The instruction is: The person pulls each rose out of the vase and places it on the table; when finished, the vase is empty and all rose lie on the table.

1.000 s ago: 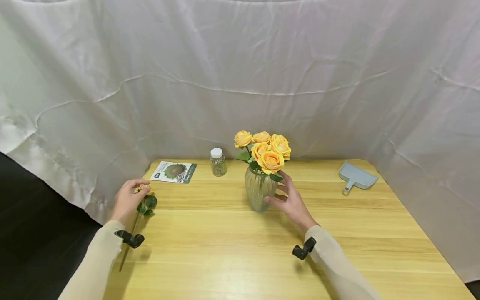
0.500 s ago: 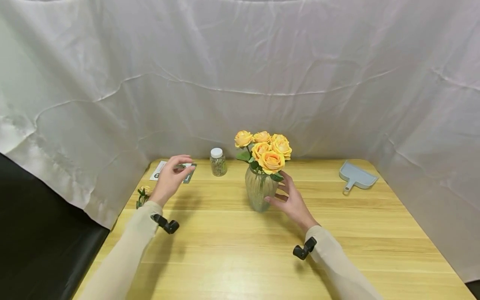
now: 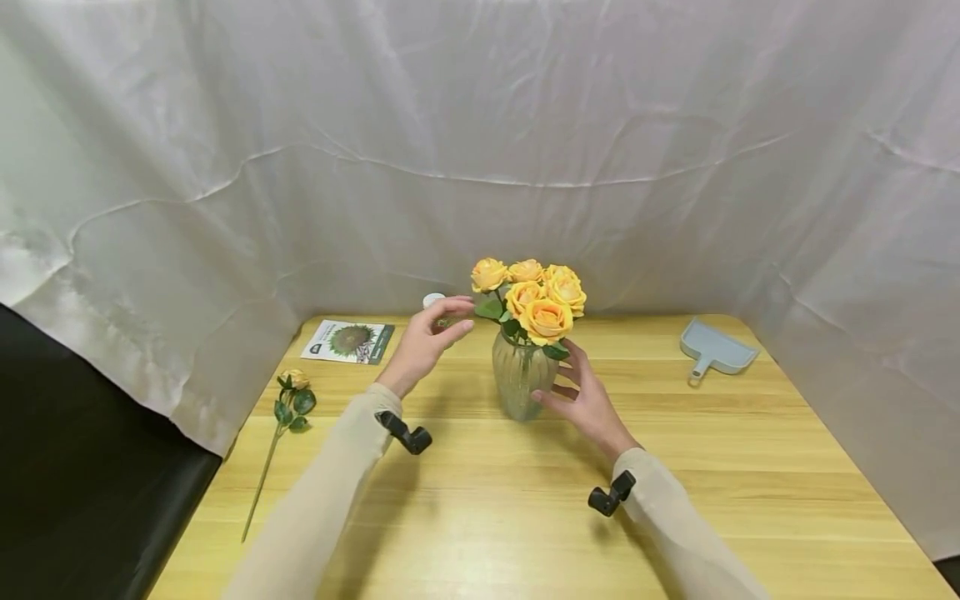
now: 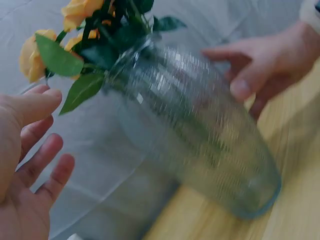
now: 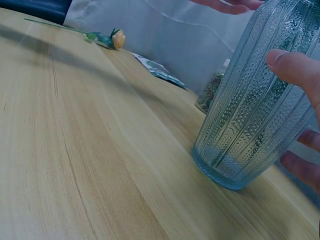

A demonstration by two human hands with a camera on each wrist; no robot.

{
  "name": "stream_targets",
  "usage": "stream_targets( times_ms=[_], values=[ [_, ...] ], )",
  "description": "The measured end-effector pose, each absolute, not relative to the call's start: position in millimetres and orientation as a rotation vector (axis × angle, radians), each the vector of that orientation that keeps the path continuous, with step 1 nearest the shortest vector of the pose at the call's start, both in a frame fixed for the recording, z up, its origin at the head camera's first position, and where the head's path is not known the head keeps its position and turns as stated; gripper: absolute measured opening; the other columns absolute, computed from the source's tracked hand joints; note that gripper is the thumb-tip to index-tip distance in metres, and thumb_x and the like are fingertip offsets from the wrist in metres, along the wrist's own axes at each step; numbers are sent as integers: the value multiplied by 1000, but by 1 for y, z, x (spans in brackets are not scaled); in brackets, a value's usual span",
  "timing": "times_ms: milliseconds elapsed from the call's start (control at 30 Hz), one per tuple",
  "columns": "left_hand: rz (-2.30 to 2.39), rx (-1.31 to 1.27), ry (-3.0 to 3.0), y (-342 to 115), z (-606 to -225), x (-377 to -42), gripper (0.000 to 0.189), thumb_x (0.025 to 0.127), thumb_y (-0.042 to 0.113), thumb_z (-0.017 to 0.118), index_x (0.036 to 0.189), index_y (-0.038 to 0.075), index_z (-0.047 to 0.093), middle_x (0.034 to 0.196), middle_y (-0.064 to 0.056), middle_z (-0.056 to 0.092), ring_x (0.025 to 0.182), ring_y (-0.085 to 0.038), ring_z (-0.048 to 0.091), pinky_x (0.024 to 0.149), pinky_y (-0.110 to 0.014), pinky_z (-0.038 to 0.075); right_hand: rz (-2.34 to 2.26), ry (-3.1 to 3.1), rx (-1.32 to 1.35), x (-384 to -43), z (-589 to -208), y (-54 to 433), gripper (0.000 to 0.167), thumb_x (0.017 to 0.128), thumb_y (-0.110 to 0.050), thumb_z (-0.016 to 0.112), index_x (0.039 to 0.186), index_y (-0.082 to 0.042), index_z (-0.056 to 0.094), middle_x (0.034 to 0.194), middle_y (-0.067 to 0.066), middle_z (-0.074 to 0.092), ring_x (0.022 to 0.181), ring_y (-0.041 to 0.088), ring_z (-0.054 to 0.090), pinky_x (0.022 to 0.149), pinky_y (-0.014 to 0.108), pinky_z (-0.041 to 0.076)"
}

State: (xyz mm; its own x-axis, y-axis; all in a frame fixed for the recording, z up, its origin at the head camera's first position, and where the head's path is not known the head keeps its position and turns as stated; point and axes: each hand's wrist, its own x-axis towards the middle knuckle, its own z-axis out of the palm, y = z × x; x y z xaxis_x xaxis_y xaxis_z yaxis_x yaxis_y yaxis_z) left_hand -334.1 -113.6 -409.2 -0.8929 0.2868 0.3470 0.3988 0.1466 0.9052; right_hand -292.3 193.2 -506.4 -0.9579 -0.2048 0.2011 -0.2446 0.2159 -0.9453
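Observation:
A ribbed clear glass vase (image 3: 517,377) stands upright on the table, filled with several yellow roses (image 3: 546,320). My right hand (image 3: 588,407) holds the vase from its right side, thumb in front and fingers round behind; in the right wrist view the thumb lies on the glass (image 5: 250,100). To the left of the flowers, my left hand (image 3: 423,343) hovers with fingers spread and nothing between them. In the left wrist view, its fingertips are close to the green leaves (image 4: 82,92) but apart from the vase.
A single yellow rose (image 3: 279,429) lies at the table's left side. Behind it rests a seed packet (image 3: 348,342). A white-capped jar (image 3: 432,298) is partly covered by my left hand. A grey-blue dustpan (image 3: 716,348) lies at the back right.
My left hand has moved right, from above the loose rose, past the seed packet, to beside the vase. The right hand stays on the vase, and the loose rose is now uncovered.

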Motion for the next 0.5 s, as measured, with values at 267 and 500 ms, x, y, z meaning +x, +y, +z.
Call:
stream_targets(
  times_ms=[267,500],
  values=[
    [-2007,-688,-2270,-82,-409,-339,37,104,15,76,140,7,69,144,-15,67,133,-35,66,114,-46,58,1894,-2413,449,-293,-509,194,109,92,-27,90,174,-27,18,171,19,39,151,48,48,119,65,50],
    [-2011,-677,-2259,-69,-410,-340,30,107,12,69,135,1,71,143,-19,69,131,-39,70,114,-44,59,1896,-2402,461,-292,-508,192,108,93,-28,90,174,-31,19,170,18,41,151,45,49,119,63,51]
  ],
)
